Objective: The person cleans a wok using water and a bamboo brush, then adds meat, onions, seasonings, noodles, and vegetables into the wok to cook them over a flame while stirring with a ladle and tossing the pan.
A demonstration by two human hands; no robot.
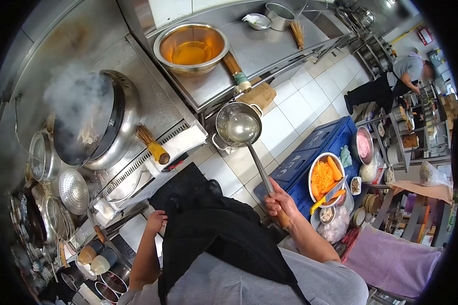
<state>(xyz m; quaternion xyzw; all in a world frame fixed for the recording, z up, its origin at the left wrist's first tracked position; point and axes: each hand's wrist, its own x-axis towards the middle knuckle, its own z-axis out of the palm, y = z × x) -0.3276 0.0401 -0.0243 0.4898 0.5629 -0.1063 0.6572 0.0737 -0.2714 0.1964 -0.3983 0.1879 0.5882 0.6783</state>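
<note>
And it's the right hand doing the work, out at half past four, fingers wrapped firmly round the handle of a long metal ladle! The ladle slants up toward twelve, its round bowl over the mouth of a two-handled pot; whether it touches the pot's inside, I can't tell.

Down at half past seven, the left hand hangs just beside the black apron, fingers loosely curled; no telling from here whether they grip anything.

Over at ten, steam pours off a dark wok with a small heap of pale food inside! At nine, a bamboo wok brush lies on the stove edge, and between eight and nine there's a perforated skimmer.

Up between eleven and twelve, a steel basin holds amber liquid, a second bamboo brush just beside it.

Swing round to half past three: a white-rimmed bowl of shredded and whole carrots, a yellow-handled knife across it, close by a blue bin. And at two, well apart, a co-worker stands by the shelves!
</note>
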